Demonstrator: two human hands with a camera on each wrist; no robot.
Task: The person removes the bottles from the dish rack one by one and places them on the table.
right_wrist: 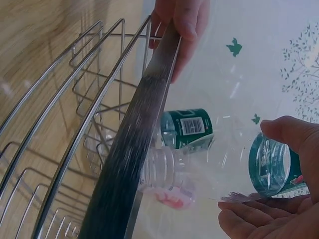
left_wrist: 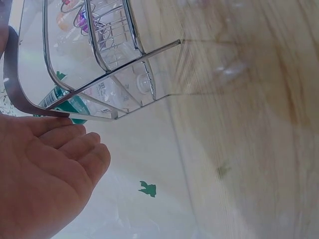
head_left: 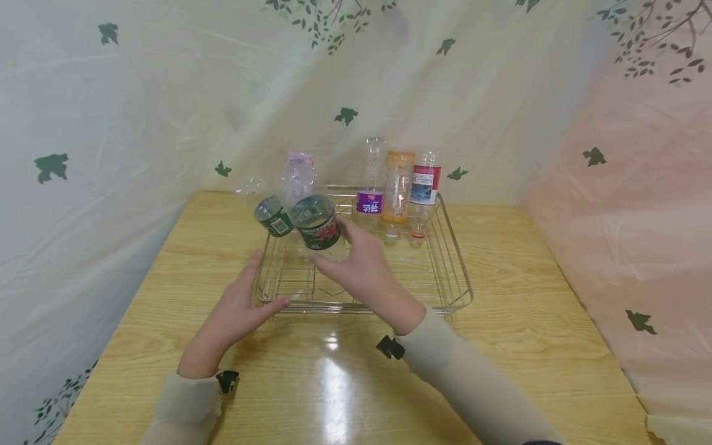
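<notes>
My right hand point(head_left: 364, 262) holds a clear plastic bottle with a green label point(head_left: 318, 225) over the back left of a wire rack point(head_left: 334, 307). In the right wrist view, thumb and fingers lie on either side of its green-labelled part point(right_wrist: 281, 167). A second green-labelled bottle point(head_left: 274, 216) leans at the rack's back left corner, its barcode showing. Beside the rack's left front corner is my left hand point(head_left: 236, 303), fingers straight and holding nothing. Its fingertips lie close to the metal rim point(left_wrist: 65, 115); whether they touch it I cannot tell.
Along the rack's back stand a pink-labelled bottle point(head_left: 300, 173), a purple-labelled bottle point(head_left: 369, 201), an orange-ended bottle point(head_left: 398, 185) and a bottle with a red and blue label point(head_left: 425, 185). The rack sits on a wooden table point(head_left: 517, 296) before a leaf-patterned curtain point(head_left: 267, 93).
</notes>
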